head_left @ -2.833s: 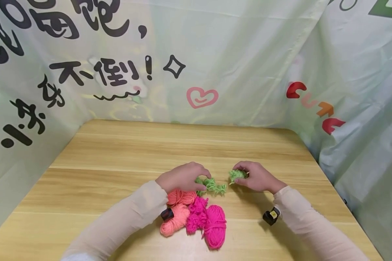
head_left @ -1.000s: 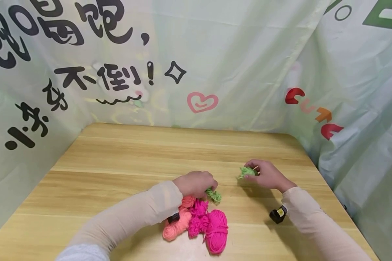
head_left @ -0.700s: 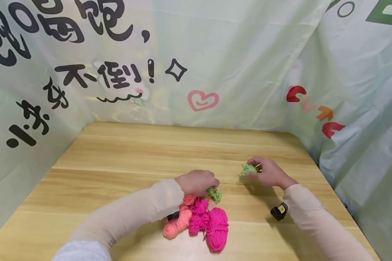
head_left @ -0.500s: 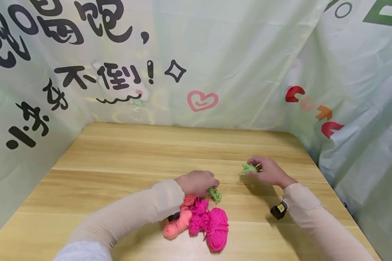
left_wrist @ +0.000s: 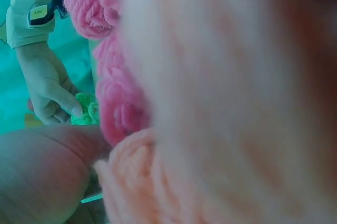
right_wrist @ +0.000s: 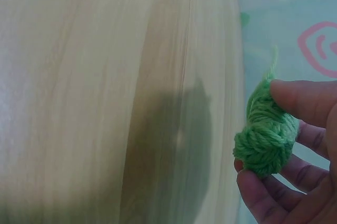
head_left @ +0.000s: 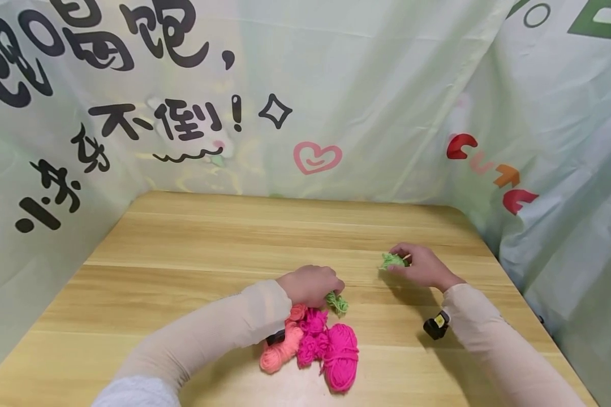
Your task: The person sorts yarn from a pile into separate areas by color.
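Head cam: L grip [head_left: 312, 284] holding grn skein [head_left: 338, 304] — R wrist cam: just R grip [right_wrist: 311, 176] holding grn ball [right_wrist: 267, 140].

A curtained-off nook, room type unclear, with printed cloth [head_left: 382, 107] hanging round 3 sides of a wood-grain table [head_left: 209, 237].

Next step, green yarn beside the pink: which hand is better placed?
Probably the left hand: it grips a green skein near the pink yarn; the right hand holds its green ball farther away.
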Demonstrator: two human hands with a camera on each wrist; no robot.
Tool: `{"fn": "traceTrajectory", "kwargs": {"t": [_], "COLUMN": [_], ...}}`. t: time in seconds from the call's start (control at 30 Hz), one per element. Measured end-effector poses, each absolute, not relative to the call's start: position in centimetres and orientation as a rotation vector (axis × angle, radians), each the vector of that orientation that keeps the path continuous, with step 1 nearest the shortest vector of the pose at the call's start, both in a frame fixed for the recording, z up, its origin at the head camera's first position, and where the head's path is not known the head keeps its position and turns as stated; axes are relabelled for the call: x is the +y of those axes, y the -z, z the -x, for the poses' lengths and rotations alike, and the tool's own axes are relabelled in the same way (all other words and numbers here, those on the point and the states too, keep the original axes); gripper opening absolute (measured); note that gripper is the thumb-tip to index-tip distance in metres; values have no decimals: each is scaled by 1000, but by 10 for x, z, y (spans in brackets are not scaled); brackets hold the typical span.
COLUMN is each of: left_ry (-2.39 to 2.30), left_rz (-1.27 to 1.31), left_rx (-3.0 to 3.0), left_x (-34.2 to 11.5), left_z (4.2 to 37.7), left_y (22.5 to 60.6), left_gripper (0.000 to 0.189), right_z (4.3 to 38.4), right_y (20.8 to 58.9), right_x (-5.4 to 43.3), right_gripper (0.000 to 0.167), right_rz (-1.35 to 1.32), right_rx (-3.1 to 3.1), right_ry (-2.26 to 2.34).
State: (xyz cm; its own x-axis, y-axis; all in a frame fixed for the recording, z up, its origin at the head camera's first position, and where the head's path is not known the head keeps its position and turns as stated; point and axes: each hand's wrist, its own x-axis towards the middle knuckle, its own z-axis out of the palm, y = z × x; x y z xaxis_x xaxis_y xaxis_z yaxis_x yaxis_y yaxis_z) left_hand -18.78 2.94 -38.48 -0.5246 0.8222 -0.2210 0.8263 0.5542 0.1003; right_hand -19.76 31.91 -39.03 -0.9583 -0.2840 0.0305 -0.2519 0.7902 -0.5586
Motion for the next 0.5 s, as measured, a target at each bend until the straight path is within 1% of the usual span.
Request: {"fn": "traceTrajectory", "kwargs": {"t": [0.3, 0.5], "left_ry": [39, 27], "left_rz": [-1386, -1382], "left_rx": [2560, 2559], "left_x": [30, 31], "left_z": [188, 188], "left_y": [385, 386], "left_gripper": [19, 20], "right_z": [201, 200], "right_y": [393, 391], "right_x": [323, 323], "right_gripper": [34, 40], "right_rz": [424, 356], "right_rx": [2958, 2963], "right_ry": [917, 916]}}
